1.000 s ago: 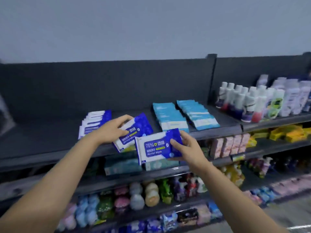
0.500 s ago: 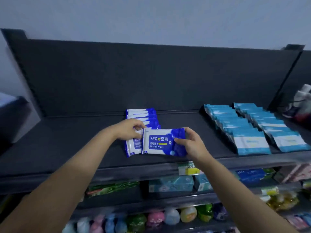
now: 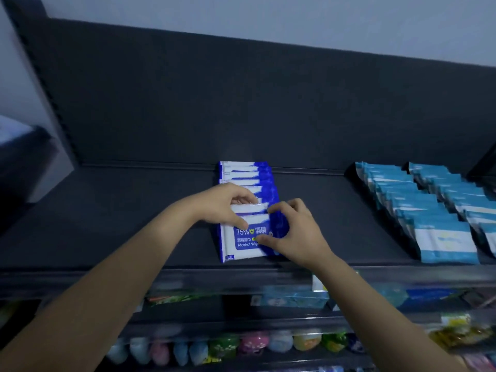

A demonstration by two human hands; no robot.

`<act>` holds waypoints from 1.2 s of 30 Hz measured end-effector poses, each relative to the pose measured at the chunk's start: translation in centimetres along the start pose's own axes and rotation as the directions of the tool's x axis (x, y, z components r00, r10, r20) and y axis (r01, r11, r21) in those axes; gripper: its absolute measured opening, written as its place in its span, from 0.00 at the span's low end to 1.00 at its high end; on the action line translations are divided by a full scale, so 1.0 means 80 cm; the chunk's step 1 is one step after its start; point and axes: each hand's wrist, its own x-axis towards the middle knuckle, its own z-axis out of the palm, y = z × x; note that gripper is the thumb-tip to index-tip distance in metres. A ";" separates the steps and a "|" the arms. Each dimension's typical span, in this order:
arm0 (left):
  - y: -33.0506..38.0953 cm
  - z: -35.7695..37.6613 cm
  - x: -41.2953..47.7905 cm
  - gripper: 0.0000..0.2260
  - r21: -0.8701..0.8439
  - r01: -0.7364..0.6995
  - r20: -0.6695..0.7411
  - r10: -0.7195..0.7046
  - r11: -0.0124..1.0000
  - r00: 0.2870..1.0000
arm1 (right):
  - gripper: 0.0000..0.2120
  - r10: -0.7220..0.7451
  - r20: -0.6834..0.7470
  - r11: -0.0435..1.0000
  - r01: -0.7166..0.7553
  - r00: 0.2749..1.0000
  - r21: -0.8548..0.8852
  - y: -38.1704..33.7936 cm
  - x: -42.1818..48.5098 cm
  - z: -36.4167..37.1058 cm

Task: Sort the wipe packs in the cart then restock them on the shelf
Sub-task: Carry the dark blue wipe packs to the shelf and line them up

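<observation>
A row of blue and white alcohol wipe packs [image 3: 245, 174] lies overlapping on the dark top shelf [image 3: 134, 226], running from the back panel toward the front. The front pack [image 3: 241, 244] lies flat, label up, near the shelf's edge. My left hand [image 3: 225, 204] pinches the white edge of the pack just behind it. My right hand [image 3: 295, 229] grips the front pack's right side, thumb on the label and fingers curled over its top. The cart is out of view.
Two rows of light-blue wipe packs [image 3: 418, 208] lie on the same shelf to the right. Lower shelves [image 3: 241, 342] hold boxed tissues and coloured round bottles. The shelf's left part is bare dark surface.
Both hands moved the two packs back onto the row. The front pack now lies flat on the shelf against the stack, and the camera has tilted closer.
</observation>
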 end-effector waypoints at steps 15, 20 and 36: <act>0.218 0.129 0.038 0.20 0.745 -0.324 0.029 0.457 0.583 0.889 | 0.20 -0.026 -0.406 0.904 -0.151 0.914 -0.399 0.089 -0.154 -0.118; 0.372 0.281 0.043 0.17 0.723 -0.547 0.199 0.631 0.422 0.750 | 0.21 0.329 -0.586 0.780 -0.563 0.741 -0.274 0.184 -0.344 -0.201; 0.617 0.846 0.044 0.24 0.312 -0.935 0.649 0.680 0.170 0.341 | 0.23 0.928 -0.277 -0.120 -0.906 -0.247 0.405 0.429 -0.807 -0.186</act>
